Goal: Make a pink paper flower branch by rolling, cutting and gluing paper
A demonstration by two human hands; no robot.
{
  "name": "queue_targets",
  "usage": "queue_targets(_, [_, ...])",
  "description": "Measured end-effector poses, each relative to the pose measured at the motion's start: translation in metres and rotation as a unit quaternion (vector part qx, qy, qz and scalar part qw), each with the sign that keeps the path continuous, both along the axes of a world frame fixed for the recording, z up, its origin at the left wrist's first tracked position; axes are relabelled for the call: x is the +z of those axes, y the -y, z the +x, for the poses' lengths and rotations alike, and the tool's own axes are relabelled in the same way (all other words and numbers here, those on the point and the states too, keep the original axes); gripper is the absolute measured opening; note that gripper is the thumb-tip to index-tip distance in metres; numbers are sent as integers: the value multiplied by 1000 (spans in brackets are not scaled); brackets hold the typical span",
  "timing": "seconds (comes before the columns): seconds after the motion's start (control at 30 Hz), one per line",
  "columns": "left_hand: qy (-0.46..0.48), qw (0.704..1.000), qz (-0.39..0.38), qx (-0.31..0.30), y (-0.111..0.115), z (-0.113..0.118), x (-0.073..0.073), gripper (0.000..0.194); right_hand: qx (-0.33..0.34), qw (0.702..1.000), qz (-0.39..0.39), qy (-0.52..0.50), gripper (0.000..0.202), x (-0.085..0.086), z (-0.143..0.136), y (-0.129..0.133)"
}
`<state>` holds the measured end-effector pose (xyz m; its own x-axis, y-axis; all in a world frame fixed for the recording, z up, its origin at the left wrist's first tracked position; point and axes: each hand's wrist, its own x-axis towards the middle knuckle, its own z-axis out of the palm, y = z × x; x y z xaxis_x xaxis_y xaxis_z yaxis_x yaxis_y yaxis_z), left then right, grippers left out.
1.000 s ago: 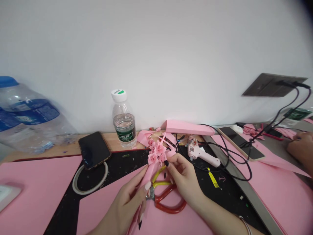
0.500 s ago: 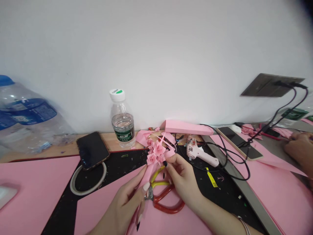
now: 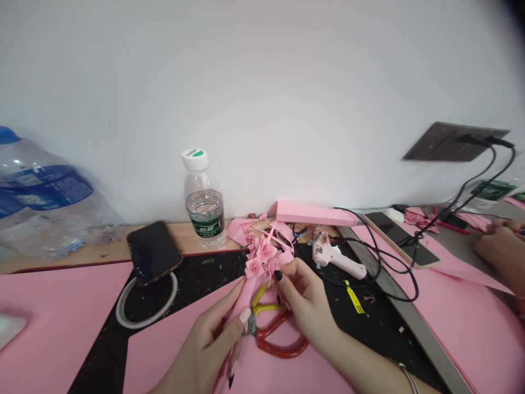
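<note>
A bunch of pink paper flowers (image 3: 264, 250) stands on a rolled pink paper stem (image 3: 247, 293) in the middle. My left hand (image 3: 213, 339) is closed around that stem, below the blooms. At the right side of the bunch, my right hand (image 3: 305, 293) pinches the pink paper with thumb and fingers. Beneath my hands, red-handled scissors (image 3: 283, 349) lie on a pink sheet (image 3: 164, 355), with a yellow-handled tool (image 3: 268, 307) against them. The scissors' blades are hidden by my left hand.
A water bottle (image 3: 205, 210), a phone (image 3: 153, 251) and a tape roll (image 3: 120, 317) are on the left. A glue gun (image 3: 336, 257), black cables and another phone (image 3: 402, 239) lie right. Another person's hand (image 3: 500, 249) is at the far right.
My hands and the bunch stay almost in the same place. The fingers of my right hand have shifted slightly at the flowers. The view has moved a little.
</note>
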<state>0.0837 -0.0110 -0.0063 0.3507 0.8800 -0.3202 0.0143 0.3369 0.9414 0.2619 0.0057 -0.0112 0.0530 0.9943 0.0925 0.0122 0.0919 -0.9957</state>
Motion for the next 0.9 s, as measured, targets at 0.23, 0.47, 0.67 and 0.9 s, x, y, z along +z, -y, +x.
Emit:
queue_targets(0.23, [-7,1000,10,23,2,-1,-4,63,-10,1000,-13,-3,28,4,-2,1])
queue_targets(0.47, [-40,997,56,23,-1,-4,-7,53,-9,1000,-8,-7,29,0,-1,1])
queue_targets(0.67, [-47,998,33,7,0,-4,-6,57,-7,1000,-14,-13,30,-1,-2,1])
queue_targets(0.9, [-39,999,27,10,0,-3,-5,56,-12,1000,-10,-1,29,2,-2,0])
